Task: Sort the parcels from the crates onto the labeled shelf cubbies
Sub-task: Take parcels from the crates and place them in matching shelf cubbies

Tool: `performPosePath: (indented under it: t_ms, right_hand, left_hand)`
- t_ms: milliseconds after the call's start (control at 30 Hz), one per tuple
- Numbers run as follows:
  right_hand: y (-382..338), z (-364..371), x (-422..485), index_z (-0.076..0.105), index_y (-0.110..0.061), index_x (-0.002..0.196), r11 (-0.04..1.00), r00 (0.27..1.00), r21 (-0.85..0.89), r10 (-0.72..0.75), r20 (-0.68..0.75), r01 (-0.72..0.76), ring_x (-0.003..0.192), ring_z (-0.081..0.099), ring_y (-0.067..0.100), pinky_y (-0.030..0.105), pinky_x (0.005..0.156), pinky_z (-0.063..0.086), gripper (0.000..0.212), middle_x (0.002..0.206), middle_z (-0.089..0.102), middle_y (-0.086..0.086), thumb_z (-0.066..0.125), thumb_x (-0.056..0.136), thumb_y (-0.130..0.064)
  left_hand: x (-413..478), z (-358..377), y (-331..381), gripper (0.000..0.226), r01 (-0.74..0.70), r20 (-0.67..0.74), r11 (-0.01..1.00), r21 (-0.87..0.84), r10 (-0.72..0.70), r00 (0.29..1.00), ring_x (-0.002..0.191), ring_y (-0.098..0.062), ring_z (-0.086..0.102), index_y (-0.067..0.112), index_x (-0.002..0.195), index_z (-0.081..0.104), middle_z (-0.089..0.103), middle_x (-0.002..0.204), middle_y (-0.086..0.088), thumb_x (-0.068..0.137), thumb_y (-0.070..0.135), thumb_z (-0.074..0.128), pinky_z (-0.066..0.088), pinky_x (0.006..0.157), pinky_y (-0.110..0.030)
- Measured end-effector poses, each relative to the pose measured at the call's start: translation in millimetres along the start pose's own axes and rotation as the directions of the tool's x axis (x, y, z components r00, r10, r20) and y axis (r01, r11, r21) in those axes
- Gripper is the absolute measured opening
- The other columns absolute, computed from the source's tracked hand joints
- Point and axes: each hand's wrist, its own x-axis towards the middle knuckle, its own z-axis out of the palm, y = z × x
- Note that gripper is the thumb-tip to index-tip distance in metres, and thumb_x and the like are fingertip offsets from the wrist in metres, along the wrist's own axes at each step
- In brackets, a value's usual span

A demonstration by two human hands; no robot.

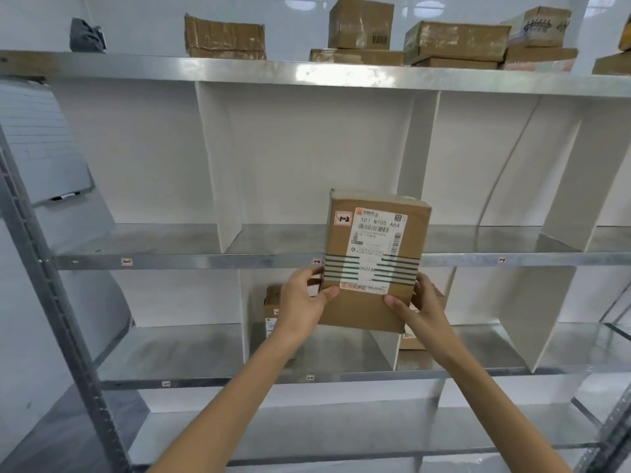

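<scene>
The shelf (239, 261) carries stacked boxes (362, 25) on its top level at 12 o'clock, and its lower cubbies hold one carton (273, 303) at 8 o'clock of centre and a second carton (415, 337) at 5 o'clock. The parcel (372, 261), upright and tagged 1-2, is held before the middle shelf edge, just beside the 1-2 label (317, 261). The left hand (304, 298) grips its 8 o'clock corner and the right hand (420, 305) its 4 o'clock corner, thumbs on the front face.
</scene>
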Motion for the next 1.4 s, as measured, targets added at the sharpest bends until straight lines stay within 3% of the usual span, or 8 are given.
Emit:
performPosePath:
  t_ms: [233, 400, 567, 833, 967, 1233, 1400]
  right_hand:
    - [-26.4, 63.0, 39.4, 0.033, -0.022, 0.136, 0.998, 0.998, 0.018, -0.06, 0.026, 0.06, 0.117, 0.052, 0.011, 0.017, 0.071, 0.055, 0.061, 0.129, 0.052, -0.005, 0.066, 0.086, -0.025]
    - [-27.2, 95.3, 85.6, 0.032, -0.023, 0.138, 0.997, 0.996, -0.015, -0.078, 0.048, 0.079, 0.122, 0.05, 0.013, 0.035, 0.095, 0.051, 0.064, 0.132, 0.051, -0.004, 0.068, 0.085, -0.026]
    - [-17.5, 117.3, 128.3, 0.025, -0.018, 0.141, 0.997, 0.993, 0.01, -0.076, 0.092, 0.075, 0.116, 0.051, 0.008, 0.023, 0.092, 0.05, 0.065, 0.133, 0.049, -0.003, 0.063, 0.089, -0.018]
    - [9.7, 128.2, 205.2, 0.026, -0.019, 0.14, 0.996, 0.994, -0.078, -0.038, 0.107, 0.046, 0.123, 0.048, 0.019, 0.039, 0.1, 0.047, 0.066, 0.136, 0.048, 0.001, 0.065, 0.087, -0.025]
    - [28.4, 134.4, 221.9, 0.029, -0.02, 0.134, 0.997, 0.989, -0.067, -0.032, 0.146, 0.043, 0.117, 0.051, 0.017, 0.036, 0.097, 0.049, 0.062, 0.123, 0.05, -0.005, 0.068, 0.085, -0.022]
    - [44.6, 144.4, 237.0, 0.028, -0.028, 0.125, 0.989, 0.982, -0.108, -0.078, 0.171, 0.097, 0.113, 0.048, 0.008, 0.018, 0.088, 0.045, 0.061, 0.119, 0.047, -0.014, 0.07, 0.082, -0.017]
    - [43.6, 146.5, 242.2, 0.029, -0.021, 0.133, 0.987, 0.981, -0.133, -0.063, 0.183, 0.088, 0.113, 0.048, 0.009, 0.018, 0.087, 0.047, 0.065, 0.122, 0.047, -0.012, 0.07, 0.082, -0.018]
  left_hand:
    - [28.8, -63.2, -0.4, 0.039, -0.047, -0.046, 0.999, 0.018, 0.047, 0.998, 0.113, -0.012, 0.053, 0.016, 0.127, 0.057, 0.056, 0.123, -0.001, 0.088, 0.018, 0.063, 0.043, 0.102, -0.032]
    - [61.0, -83.0, -9.3, 0.037, -0.074, -0.106, 0.997, 0.025, 0.076, 0.991, 0.106, -0.007, 0.053, 0.018, 0.125, 0.055, 0.061, 0.12, 0.004, 0.089, 0.013, 0.063, 0.043, 0.096, -0.026]
    - [105.0, -82.8, -24.2, 0.033, -0.051, -0.151, 0.997, 0.052, 0.059, 0.987, 0.111, -0.016, 0.058, 0.016, 0.123, 0.057, 0.062, 0.121, -0.001, 0.09, 0.009, 0.059, 0.045, 0.096, -0.026]
    - [180.0, -70.0, -55.8, 0.03, -0.039, -0.157, 0.979, 0.198, 0.07, 0.985, 0.106, -0.016, 0.057, 0.023, 0.122, 0.056, 0.057, 0.123, -0.002, 0.093, 0.016, 0.05, 0.046, 0.089, -0.028]
    - [196.7, -64.9, -78.9, 0.025, -0.02, -0.152, 0.966, 0.256, 0.061, 0.986, 0.1, -0.011, 0.055, 0.023, 0.117, 0.055, 0.057, 0.118, 0.001, 0.094, 0.019, 0.047, 0.046, 0.083, -0.026]
    - [205.2, -74.0, -103.3, 0.03, -0.016, -0.138, 0.967, 0.254, 0.052, 0.989, 0.109, -0.011, 0.057, 0.023, 0.122, 0.052, 0.06, 0.121, 0.007, 0.093, 0.03, 0.055, 0.05, 0.093, -0.035]
    - [209.1, -78.5, -105.0, 0.031, -0.025, -0.153, 0.958, 0.285, 0.071, 0.986, 0.108, -0.006, 0.054, 0.019, 0.122, 0.053, 0.06, 0.12, 0.006, 0.092, 0.025, 0.058, 0.04, 0.088, -0.017]
